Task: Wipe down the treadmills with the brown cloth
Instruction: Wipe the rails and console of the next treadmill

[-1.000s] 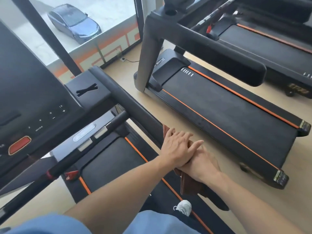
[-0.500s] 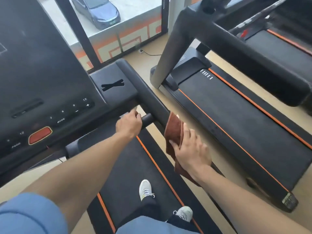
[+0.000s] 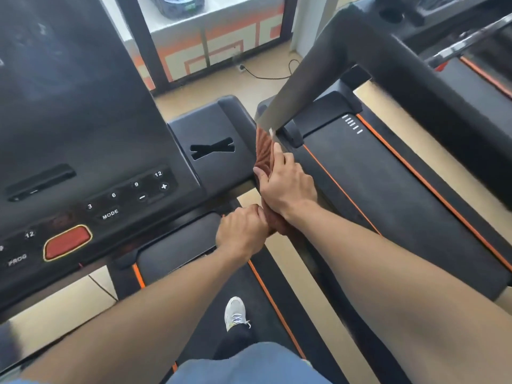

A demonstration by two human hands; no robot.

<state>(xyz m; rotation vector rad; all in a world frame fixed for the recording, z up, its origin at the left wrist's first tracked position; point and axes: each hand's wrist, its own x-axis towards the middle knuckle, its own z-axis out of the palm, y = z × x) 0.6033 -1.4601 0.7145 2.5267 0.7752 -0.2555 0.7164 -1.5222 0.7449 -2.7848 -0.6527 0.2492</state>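
**Brown cloth pressed along the treadmill handrail**

Left to right: console point(image 3: 83, 151) with red button point(image 3: 68, 241); left hand point(image 3: 241, 234), fingers curled shut around the inner grip bar; brown cloth point(image 3: 264, 151), draped over the right handrail beside the console; right hand point(image 3: 285, 184), fingers together, pressing the cloth flat. Judged soft, light and limp; best held under a broad palm, wrapped round the rail; neighbouring treadmill point(image 3: 388, 184) unwiped.

The brown cloth point(image 3: 265, 151) is showing a ribbed, fuzzy pile against the matt black plastic console point(image 3: 216, 128), while the treadmill belt point(image 3: 388, 195) is looking dull and finely textured and the red button point(image 3: 68, 242) is gleaming glossily.
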